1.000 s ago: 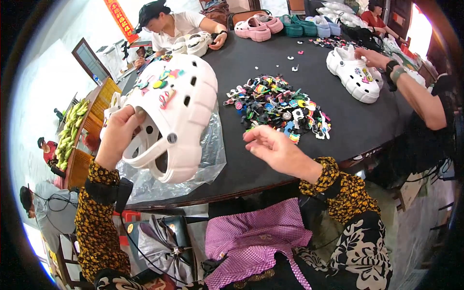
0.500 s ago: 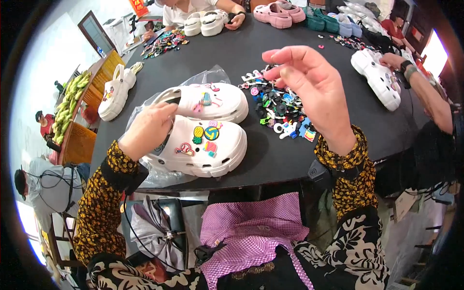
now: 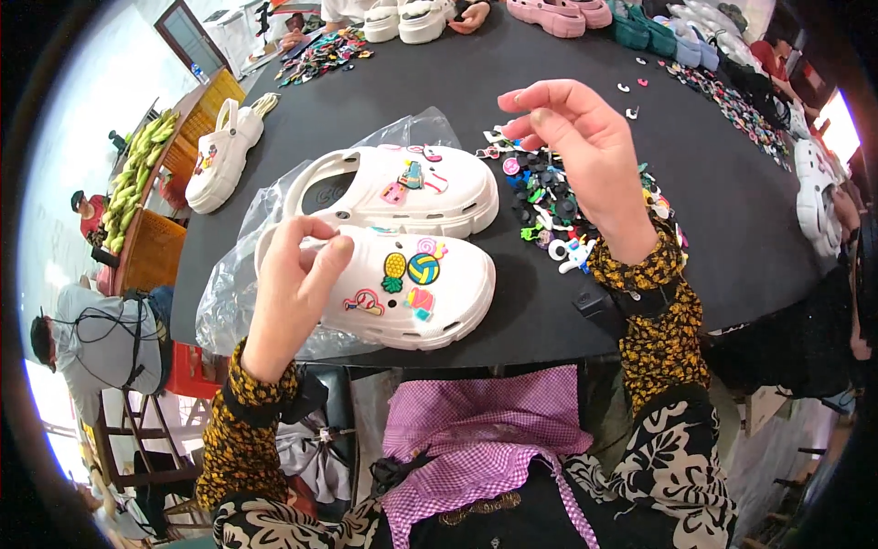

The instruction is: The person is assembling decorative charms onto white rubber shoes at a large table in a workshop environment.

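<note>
Two white clogs lie side by side before me, toes to the right. The near clog [image 3: 460,288] carries pineapple, ball, baseball and drink-cup charms; the far clog [image 3: 469,189] has pink, teal and other charms. My left hand [image 3: 297,285] is over the near clog's heel end, thumb and forefinger apart, with nothing visible between them; its other fingers are partly hidden. My right hand [image 3: 585,137] is raised above a pile of small shoe charms [image 3: 549,197], fingers half curled and apart from the thumb. I see nothing clearly held in it.
Clear plastic bag [image 3: 233,274] lies under the clogs. Another decorated white clog [image 3: 219,165] stands to the left. Across the dark table [image 3: 439,101] are pink clogs [image 3: 553,16], green clogs [image 3: 640,29] and more charm piles [image 3: 320,57]. Co-workers' hands appear far off and at right.
My left hand has come off the gap between the clogs to the near clog's heel end. My right hand stays raised. The co-worker's white clog at right has moved outward.
</note>
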`<state>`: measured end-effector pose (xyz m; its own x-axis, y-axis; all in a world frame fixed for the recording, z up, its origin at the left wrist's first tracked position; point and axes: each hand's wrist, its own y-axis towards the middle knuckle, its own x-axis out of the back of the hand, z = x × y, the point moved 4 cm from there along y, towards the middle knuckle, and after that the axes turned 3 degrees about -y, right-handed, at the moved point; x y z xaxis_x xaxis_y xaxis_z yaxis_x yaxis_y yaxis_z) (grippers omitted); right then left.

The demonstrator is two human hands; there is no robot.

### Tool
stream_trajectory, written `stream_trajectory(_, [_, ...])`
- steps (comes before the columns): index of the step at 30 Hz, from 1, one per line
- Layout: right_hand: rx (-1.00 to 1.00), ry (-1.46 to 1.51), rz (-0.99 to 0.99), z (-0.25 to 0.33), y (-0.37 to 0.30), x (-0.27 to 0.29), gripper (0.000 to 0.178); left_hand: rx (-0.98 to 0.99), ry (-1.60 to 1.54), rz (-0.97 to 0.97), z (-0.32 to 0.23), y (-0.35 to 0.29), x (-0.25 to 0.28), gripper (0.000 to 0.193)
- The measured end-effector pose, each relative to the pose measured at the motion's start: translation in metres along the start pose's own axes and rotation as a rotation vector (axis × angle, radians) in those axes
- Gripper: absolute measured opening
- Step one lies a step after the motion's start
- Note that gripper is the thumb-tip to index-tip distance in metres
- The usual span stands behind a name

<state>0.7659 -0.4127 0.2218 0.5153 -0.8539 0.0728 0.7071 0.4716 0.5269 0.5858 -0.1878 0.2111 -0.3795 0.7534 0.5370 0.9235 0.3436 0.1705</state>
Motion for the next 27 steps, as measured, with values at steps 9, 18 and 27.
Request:
stream_trajectory(9, [-0.043,0.01,-0.222,-0.008,0.0,0.047,0.014,-0.043,-0.022,-0.014,-0.001,-0.008,-0.009,0.011])
stream_trajectory(18, [-0.061,-0.247,-0.192,-0.044,0.001,0.06,0.012,0.136,-0.273,-0.027,-0.001,-0.017,-0.018,0.026])
stream_trajectory(27, [0.196,-1.134,0.13,-0.063,-0.022,0.029,0.014,0.101,-0.299,-0.042,0.0,-0.01,-0.031,0.025])
